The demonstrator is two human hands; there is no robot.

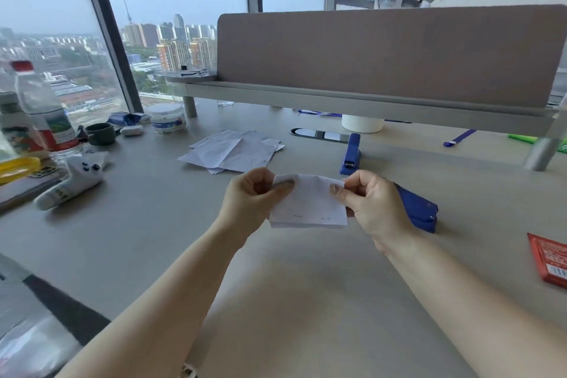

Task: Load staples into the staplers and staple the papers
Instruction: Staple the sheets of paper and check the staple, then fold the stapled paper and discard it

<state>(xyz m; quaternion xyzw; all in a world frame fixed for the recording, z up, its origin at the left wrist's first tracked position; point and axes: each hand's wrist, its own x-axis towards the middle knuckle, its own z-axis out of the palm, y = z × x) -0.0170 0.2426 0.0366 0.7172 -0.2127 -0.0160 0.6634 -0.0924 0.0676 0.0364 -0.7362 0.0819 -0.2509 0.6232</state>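
Slippage risk before stapling

We pinch the small paper stack (310, 204) at centre frame by its top corners, left hand (253, 193) and right hand (372, 207). If either pinch loosens, sheets could fan out of line. Far stapler (350, 154) and near stapler (418, 210) lie right of centre, unheld.

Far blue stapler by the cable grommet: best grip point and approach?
Come from above and pinch the far blue stapler across its narrow body mid-length, fingers on the long sides. It sits flat on the desk, long axis running away, both sides free.
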